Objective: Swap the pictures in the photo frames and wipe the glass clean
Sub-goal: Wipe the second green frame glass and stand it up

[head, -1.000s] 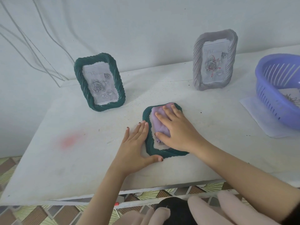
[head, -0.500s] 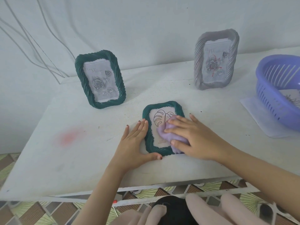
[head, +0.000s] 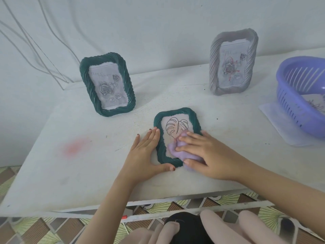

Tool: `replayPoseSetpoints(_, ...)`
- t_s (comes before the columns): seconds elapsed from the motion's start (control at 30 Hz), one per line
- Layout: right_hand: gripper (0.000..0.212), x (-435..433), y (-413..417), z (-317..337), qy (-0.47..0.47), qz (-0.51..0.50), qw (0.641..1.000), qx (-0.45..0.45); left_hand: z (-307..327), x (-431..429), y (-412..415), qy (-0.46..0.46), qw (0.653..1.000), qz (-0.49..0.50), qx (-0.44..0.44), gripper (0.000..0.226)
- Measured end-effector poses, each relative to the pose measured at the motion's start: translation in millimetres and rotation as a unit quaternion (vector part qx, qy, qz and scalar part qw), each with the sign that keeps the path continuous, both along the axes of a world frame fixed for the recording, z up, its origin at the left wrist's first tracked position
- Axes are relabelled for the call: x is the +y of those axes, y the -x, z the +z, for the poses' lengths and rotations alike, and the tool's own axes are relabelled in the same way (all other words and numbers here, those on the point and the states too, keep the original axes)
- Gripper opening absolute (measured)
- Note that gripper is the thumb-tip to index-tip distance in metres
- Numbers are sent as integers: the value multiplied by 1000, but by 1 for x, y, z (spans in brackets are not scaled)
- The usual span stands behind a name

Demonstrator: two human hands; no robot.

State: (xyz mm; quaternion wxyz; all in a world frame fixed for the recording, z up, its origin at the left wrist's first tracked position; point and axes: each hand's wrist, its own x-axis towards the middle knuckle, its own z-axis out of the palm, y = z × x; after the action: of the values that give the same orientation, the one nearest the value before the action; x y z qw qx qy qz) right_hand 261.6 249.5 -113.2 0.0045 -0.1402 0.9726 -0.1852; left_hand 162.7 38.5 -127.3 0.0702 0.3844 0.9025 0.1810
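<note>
Both hands lie open and flat: the left hand (head: 144,154) braces the side of the green frame (head: 175,111), the right hand (head: 209,155) presses the purple cloth (head: 175,152) on its glass (head: 175,125). The frame lies near the front of the desk (head: 88,164); a hard wipe could push it off.

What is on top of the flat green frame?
A purple cloth under the right hand covers the frame's lower right glass; the left hand rests against its left edge. The drawing's lower part is hidden.

Both forearms (head: 112,199) are bare. The left hand (head: 144,152) has dark-painted nails. Pale pink clothing (head: 246,228) covers the lap, with black fabric (head: 184,224) at its middle.
</note>
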Motion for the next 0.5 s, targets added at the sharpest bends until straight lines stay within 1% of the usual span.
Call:
replayPoseSetpoints(0.07,63,10,0,5,-34,-21,999,-8,1,0,0,-2,1000,-1,-2,125)
replayPoseSetpoints(0.17,67,17,21,10,-74,-62,995,-7,1,1,-1,-3,1000,-3,-8,125)
replayPoseSetpoints(0.27,53,14,52,10,-85,-99,991,-7,2,1,-1,1,1000,-6,-7,124)
replayPoseSetpoints(0.37,48,1,62,8,-27,-98,995,-4,2,0,-1,-1,1000,-6,-4,124)
replayPoseSetpoints(0.5,47,-12,28,4,46,-45,998,-3,1,1,-1,-3,1000,-4,-3,125)
